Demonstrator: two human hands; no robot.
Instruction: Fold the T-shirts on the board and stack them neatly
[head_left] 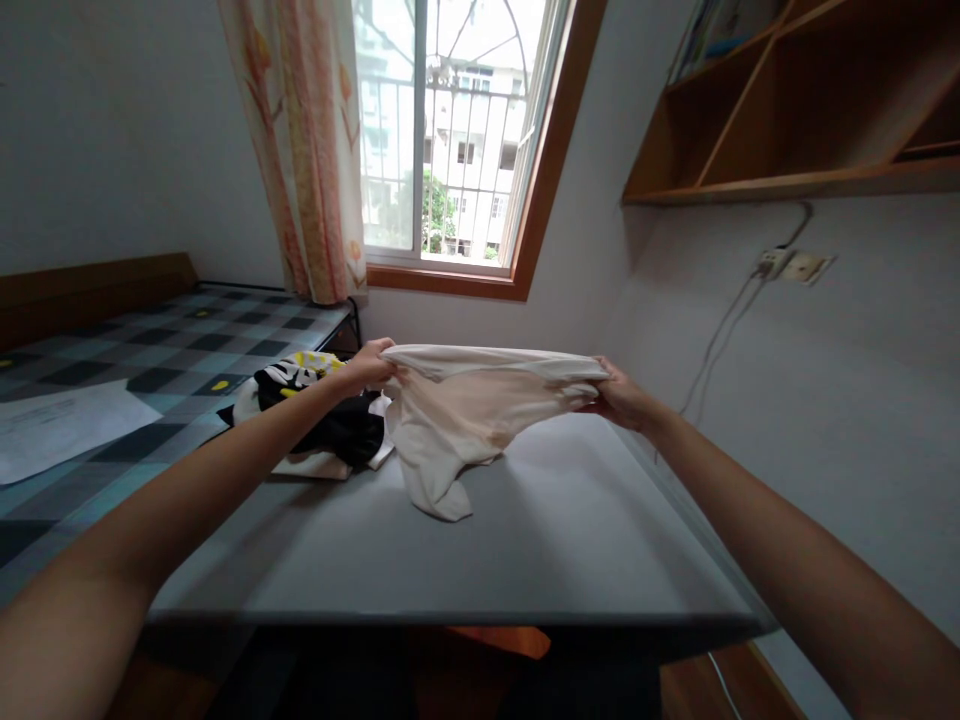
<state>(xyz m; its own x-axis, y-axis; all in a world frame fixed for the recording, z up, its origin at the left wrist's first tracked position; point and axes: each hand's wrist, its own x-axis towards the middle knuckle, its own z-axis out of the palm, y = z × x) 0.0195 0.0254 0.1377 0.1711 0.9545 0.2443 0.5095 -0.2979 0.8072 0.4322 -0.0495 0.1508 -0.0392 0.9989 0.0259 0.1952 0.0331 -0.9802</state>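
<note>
A cream-white garment [457, 410], perhaps a shirt, is stretched between my two hands above the table. My left hand [373, 366] is closed on its upper left corner, and my right hand [621, 395] grips the upper right end. The top edge runs nearly straight from one hand to the other. From the left side a sleeve-like part hangs down, its tip at the tabletop. Just below my left forearm lies a heap of crumpled clothes [352, 430] in black, white and yellow.
The grey-white table [465, 570] spans the middle. At left stands a bed [202, 320] with a checked cover and a paper sheet [75, 425]. Behind are a curtain [319, 150] and a barred window [469, 130]. A wooden shelf [750, 185] and a socket with cables [776, 264] are on the right wall.
</note>
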